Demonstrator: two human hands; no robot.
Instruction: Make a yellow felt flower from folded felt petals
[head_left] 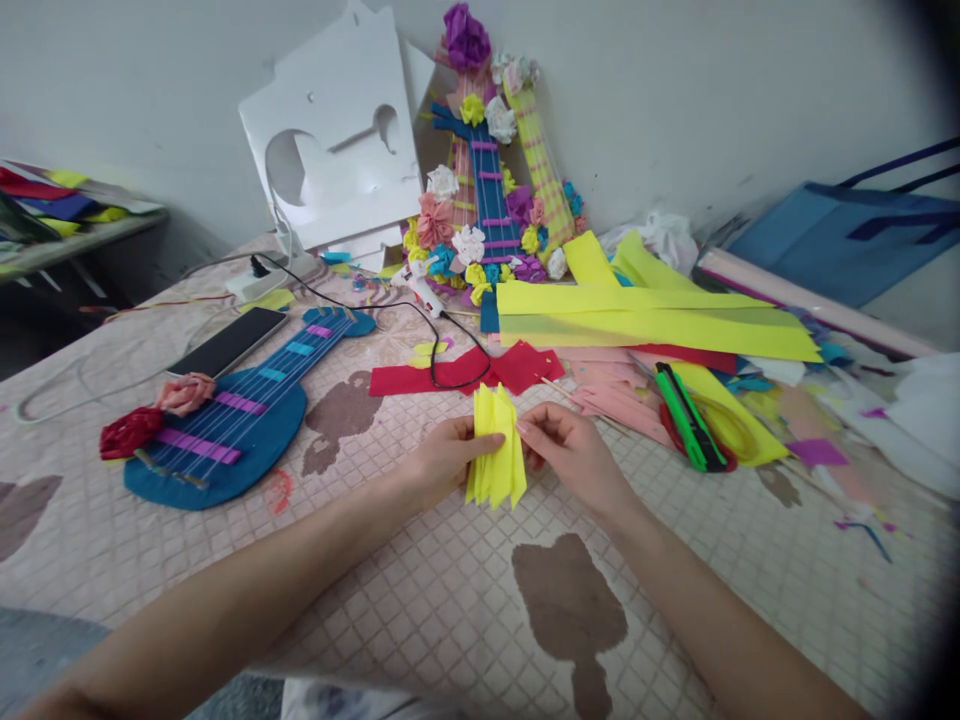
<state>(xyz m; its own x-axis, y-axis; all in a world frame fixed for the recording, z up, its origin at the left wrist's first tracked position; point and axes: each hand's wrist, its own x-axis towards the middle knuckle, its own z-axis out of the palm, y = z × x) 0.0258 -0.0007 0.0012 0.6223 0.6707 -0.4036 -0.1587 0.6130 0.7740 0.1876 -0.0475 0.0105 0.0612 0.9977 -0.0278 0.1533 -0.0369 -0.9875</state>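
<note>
Above the middle of the table I hold a folded strip of yellow crepe paper (495,455), its pleats upright and its lower ends cut to points. My left hand (448,452) pinches the left side, thumb across the front. On the right edge, my right hand (559,445) grips a fold between thumb and fingertips. Just beyond lie red paper pieces (420,378) with zigzag ends. To the left rests a blue paper guitar (247,415) with purple and light blue bars, strings, and a red and a pink paper rose.
A black phone (227,342) lies behind the guitar. A glue gun (421,290) trails its cord across the table. Long yellow sheets (645,325) and a green cutter (688,415) are at right. Flower-trimmed paper guitars (491,190) lean against the wall beside a white foam board (337,140).
</note>
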